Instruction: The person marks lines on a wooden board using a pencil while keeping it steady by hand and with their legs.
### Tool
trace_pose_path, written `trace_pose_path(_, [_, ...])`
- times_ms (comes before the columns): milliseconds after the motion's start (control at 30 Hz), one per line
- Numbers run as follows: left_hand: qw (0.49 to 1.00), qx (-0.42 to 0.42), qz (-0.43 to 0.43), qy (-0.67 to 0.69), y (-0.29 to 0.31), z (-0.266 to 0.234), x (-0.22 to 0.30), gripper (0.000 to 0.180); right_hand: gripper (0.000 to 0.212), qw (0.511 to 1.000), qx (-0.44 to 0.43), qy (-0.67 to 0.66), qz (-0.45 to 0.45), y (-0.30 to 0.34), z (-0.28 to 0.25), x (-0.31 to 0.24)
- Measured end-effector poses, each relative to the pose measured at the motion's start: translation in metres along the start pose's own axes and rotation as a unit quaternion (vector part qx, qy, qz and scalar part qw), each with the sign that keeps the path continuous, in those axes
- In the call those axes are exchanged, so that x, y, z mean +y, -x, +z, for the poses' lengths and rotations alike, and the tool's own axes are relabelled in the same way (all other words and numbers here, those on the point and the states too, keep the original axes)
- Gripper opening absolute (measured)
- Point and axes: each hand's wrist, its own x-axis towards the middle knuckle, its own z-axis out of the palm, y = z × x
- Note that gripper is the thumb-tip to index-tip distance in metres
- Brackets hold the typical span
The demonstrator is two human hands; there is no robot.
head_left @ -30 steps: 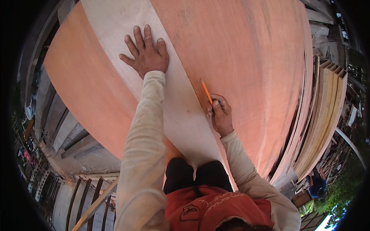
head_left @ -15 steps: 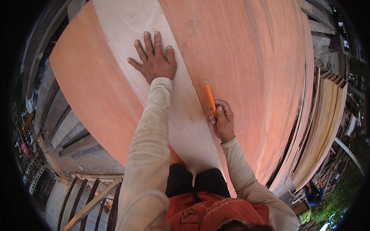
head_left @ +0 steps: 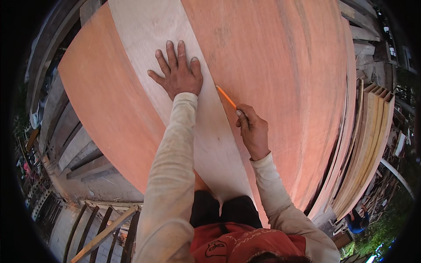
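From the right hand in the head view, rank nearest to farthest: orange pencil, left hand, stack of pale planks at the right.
1. Orange pencil: held in the right hand.
2. Left hand: up-left, flat on the pale strip.
3. Stack of pale planks: far right, beyond the reddish sheet's edge.

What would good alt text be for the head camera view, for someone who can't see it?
Seen from above, a person presses their left hand flat on a pale strip of board laid over a large reddish plywood sheet, while their right hand holds an orange pencil with its tip at the strip's right edge. Stacked wooden planks lie to the right.
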Motion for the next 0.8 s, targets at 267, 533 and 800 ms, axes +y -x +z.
trace_pose_path(267, [1.0, 0.012, 0.001, -0.005, 0.002, -0.001, -0.001, 0.062, 0.017, 0.996, -0.04, 0.072, -0.033, -0.017, -0.014, -0.04])
trace_pose_path(533, [1.0, 0.014, 0.011, -0.011, 0.0, -0.004, 0.0, 0.062, 0.015, 0.992, -0.057, 0.052, -0.097, -0.071, -0.003, -0.066])
trace_pose_path(800, [1.0, 0.008, 0.01, 0.003, 0.002, -0.005, 0.0, 0.062, 0.012, 0.988, -0.024, 0.034, -0.147, -0.076, 0.016, -0.04])
